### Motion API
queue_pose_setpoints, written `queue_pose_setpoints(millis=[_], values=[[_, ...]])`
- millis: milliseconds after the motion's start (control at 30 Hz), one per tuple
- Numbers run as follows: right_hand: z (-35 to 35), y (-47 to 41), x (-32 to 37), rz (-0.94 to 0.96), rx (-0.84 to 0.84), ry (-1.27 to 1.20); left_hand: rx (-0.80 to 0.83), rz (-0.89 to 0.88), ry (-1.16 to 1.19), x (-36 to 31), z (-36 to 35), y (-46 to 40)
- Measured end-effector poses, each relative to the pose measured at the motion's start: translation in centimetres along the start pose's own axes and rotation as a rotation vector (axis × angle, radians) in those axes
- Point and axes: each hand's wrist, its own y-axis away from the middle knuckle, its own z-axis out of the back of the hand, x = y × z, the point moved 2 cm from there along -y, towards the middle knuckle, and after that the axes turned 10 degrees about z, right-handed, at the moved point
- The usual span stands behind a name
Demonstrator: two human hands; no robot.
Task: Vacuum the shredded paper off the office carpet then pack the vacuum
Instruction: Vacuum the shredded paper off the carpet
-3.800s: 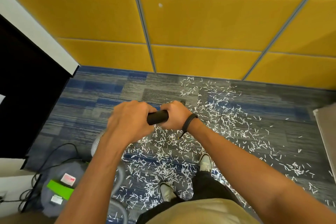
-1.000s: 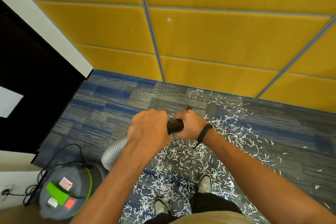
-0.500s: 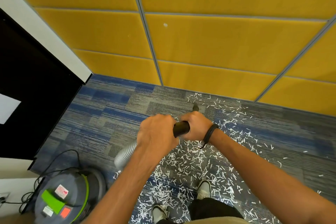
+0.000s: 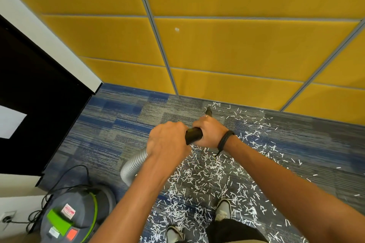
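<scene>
Hands curled tight round black wand (image 4: 194, 135), left hand (image 4: 167, 140) behind right hand (image 4: 210, 130)

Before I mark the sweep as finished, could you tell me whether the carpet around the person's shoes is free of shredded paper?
No: white shredded paper lies thickly on the carpet around both shoes.

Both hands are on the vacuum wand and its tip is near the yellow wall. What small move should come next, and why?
Probably draw the wand back toward the feet. The left hand and right hand both grip it, and its nozzle tip sits at the far edge of the shredded paper, near the yellow wall. The densest scraps lie between the tip and the shoes.
</scene>
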Motion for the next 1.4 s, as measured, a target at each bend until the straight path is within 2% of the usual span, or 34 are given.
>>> queue_pose_setpoints(millis=[367,667,933,1400], values=[[0.6,0.3,-3.8,-0.055,0.003,-0.016,-0.022,-0.031,-0.038,-3.2,-1.9,-2.7],[2.3,2.7,-5.3,-0.102,0.003,0.005,0.042,-0.077,0.024,-5.6,-1.9,-3.1],[2.1,1.5,-4.5,-0.047,-0.034,0.038,0.010,-0.063,0.022,-3.8,0.0,-3.2],[1.1,-0.7,-0.8,0.046,-0.062,-0.102,0.006,0.005,-0.049,-1.3,1.8,-1.3]])
